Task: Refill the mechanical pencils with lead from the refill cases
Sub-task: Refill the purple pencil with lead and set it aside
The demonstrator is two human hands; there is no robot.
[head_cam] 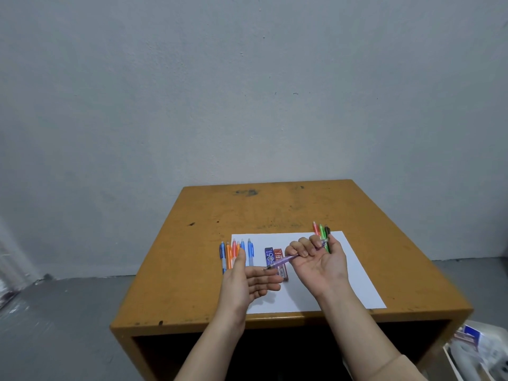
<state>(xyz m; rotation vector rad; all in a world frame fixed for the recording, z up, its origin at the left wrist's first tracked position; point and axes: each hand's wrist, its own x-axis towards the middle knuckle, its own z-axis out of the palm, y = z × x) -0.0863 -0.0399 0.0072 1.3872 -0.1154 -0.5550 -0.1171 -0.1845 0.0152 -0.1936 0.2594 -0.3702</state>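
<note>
- Your right hand (319, 259) is palm-up over the sheet of paper (354, 284), fingers curled around the purple pencil (283, 261). The curled fingers hide the middle of its barrel.
- The pencil slants down to the left. Its tip lies at your left forefinger, but I cannot tell whether they touch.
- Your left hand (247, 279) holds nothing, with the fingers straight and the thumb raised.
- That thumb covers the lower ends of several pencils in the left row of pencils (250, 251), which lies across the paper's left edge. Blue, orange and pink ones show.
- The blue refill case (269, 255) lies flat on the paper between your hands. Just beside it is the red refill case (278, 253), crossed by the purple pencil, its lower end partly behind your fingers.
- Behind your right hand, only the tops of the red, green and black pencils (320, 231) show.
- All this rests on the yellow table (275, 210). The white clutter (472, 350) at the lower right is blurred and cut off.
</note>
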